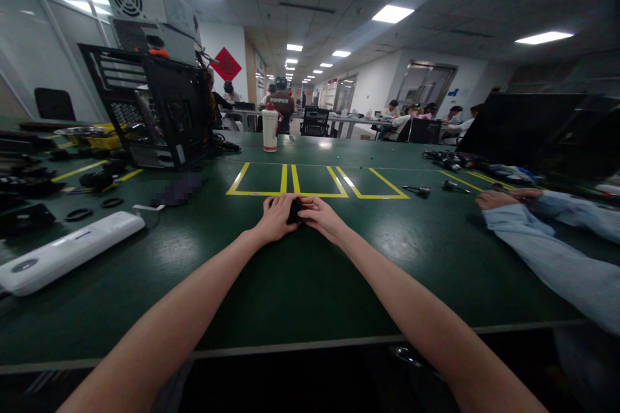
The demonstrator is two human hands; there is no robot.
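Observation:
Both my hands meet over the green table [300, 284], just in front of the yellow tape outlines [317, 195]. Between them is a small black object [294, 210], mostly covered by fingers, so its kind does not show. My left hand [277, 218] wraps round its left side and top. From the right, the fingertips of my right hand [320, 216] press against it. Beyond the tape stands a white cup [270, 132] with red marks.
At left are a black computer case [159, 110], a grey power supply [145, 0] on top, a white elongated device [72, 251] and black rings [78, 214]. Metal parts [417, 190] lie right of the tape. A co-worker's sleeved arms [537, 232] rest at the right.

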